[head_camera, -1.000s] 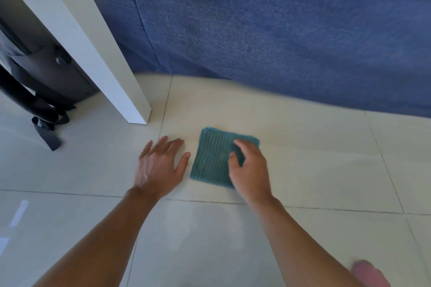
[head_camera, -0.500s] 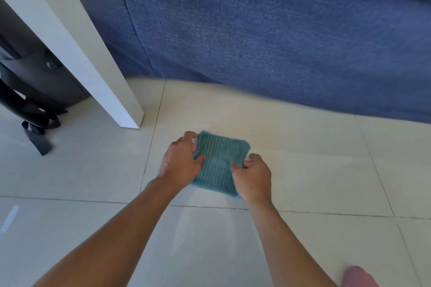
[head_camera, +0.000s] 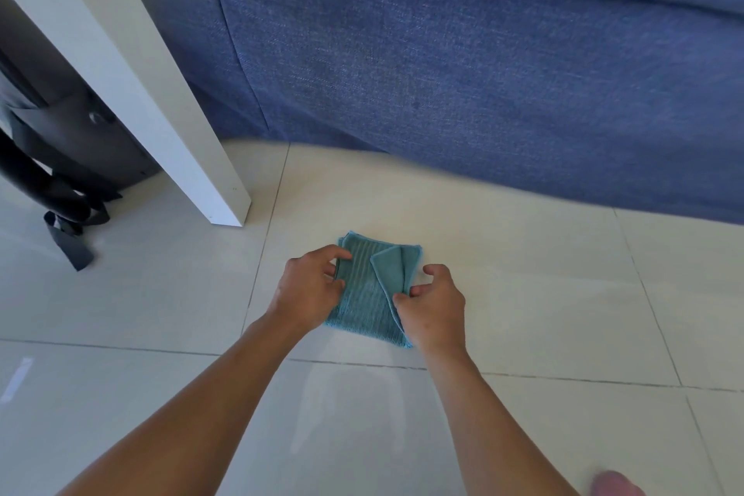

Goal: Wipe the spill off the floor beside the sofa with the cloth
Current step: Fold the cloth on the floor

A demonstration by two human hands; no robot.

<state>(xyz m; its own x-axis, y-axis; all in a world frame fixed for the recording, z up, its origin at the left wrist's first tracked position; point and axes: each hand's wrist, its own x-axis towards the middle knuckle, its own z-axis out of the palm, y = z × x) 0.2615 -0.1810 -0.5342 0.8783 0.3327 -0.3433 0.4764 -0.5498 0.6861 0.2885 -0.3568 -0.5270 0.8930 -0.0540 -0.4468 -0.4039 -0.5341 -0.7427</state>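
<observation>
Both hands pinch teal cloth point(head_camera: 364, 294) on pale tiled floor point(head_camera: 523, 274).

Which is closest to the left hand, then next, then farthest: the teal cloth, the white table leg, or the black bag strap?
1. Teal cloth: touching the left hand, on its right.
2. White table leg: up and left.
3. Black bag strap: far left.

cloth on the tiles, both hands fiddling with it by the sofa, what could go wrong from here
1. The right hand is pinching up a flap of the teal cloth; if the fold bunches, less of it may lie flat for wiping.
2. No spill is visible on the glossy floor, so a wipe could miss it.
3. The sofa is close behind, so a forward stroke could smear liquid onto its fabric.
</observation>
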